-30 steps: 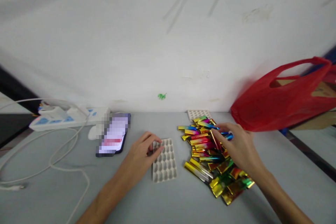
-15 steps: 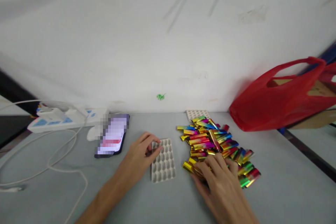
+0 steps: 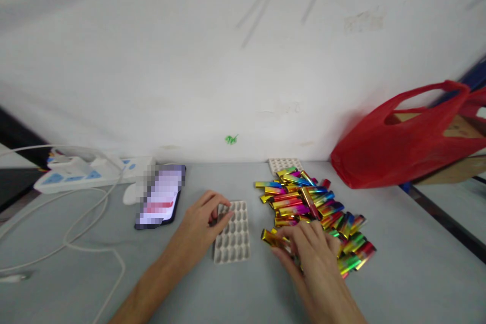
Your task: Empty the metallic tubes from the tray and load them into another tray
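A pile of shiny rainbow-foil sticks [image 3: 317, 207] lies on the grey table. My right hand [image 3: 311, 253] rests on the pile's near left edge, fingers spread over gold sticks [image 3: 270, 237]; whether it grips any is unclear. My left hand [image 3: 201, 223] holds the far left edge of a white tray with rows of oval cells [image 3: 232, 235], which lies flat just left of the pile. A second white tray [image 3: 279, 164] sits behind the pile at the wall.
A phone [image 3: 161, 196] with a lit screen lies left of my left hand. A white power strip [image 3: 81, 174] and looping cables [image 3: 87, 243] fill the far left. A red plastic bag [image 3: 402, 142] stands at the right. The white wall is close behind.
My right hand came from the far side of the pile to its near left edge. The pile spread out to the right. The left hand and tray shifted slightly.
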The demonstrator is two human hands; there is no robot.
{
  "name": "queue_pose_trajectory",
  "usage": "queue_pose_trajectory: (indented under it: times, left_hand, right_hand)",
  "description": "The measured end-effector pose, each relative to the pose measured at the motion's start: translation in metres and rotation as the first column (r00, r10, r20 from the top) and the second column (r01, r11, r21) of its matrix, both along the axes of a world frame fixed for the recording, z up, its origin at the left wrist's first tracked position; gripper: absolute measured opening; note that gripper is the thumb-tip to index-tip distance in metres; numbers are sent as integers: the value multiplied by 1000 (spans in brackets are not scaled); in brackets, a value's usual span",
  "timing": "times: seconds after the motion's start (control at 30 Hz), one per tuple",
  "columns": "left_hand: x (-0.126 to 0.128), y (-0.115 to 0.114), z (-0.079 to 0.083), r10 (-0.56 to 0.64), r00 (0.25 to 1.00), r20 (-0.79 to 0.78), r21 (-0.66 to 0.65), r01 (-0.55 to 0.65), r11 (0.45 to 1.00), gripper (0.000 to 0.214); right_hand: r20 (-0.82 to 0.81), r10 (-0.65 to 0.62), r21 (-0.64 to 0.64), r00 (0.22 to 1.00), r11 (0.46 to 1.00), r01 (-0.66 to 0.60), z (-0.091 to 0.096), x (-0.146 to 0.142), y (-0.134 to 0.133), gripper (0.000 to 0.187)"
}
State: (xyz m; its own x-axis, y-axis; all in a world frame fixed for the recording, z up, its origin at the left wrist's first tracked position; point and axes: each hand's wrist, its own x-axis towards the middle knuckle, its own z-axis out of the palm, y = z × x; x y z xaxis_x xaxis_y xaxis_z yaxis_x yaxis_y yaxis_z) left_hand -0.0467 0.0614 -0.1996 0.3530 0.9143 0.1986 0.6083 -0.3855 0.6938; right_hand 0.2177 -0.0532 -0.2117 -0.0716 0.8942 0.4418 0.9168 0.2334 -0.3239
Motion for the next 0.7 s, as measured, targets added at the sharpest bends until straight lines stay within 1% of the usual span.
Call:
queue_pose_trajectory:
  times: [0.03,0.07,0.13,0.23,0.3,0.37,0.43,0.57,0.7]
  left_hand:
    - [0,0,0,3,1000,-2,2,-3,1000,16]
    - [0,0,0,4,1000,-5,2,-4,1000,16]
    - [0,0,0,-1,1000,-8,0,1,1000,16]
    - [-1,-1,-1,-2,1000,-3,0,2,1000,16]
    - [-1,0,-1,-1,1000,-3,2,1,1000,17]
    - [-1,0,-2,-3,1000,-8,5,3,1000,16]
    - [-1,0,-2,-5,1000,-12,7,5,1000,16]
    - [-1,0,0,-2,1000,-13,15,2,1000,15]
    - [-1,0,1,-1,1000,-17,18,2,1000,15]
  right_hand:
    - [-3,-3,-29,1000,1000,3,8,13,0,26]
    - [-13,-52,-65,999,997,51,16,26,1,31]
    - [-54,-187,-30,981,982,186,27,49,3,44]
    - [-93,-353,-27,931,936,352,30,63,9,64]
    - [-96,-407,-29,908,913,406,26,62,13,71]
    - [-77,-417,-27,905,909,416,22,57,18,71]
    - [-45,-422,-17,905,907,422,19,53,21,68]
    - [30,-433,8,901,901,433,19,51,25,60]
    - [71,-428,-6,901,903,429,19,51,25,57]
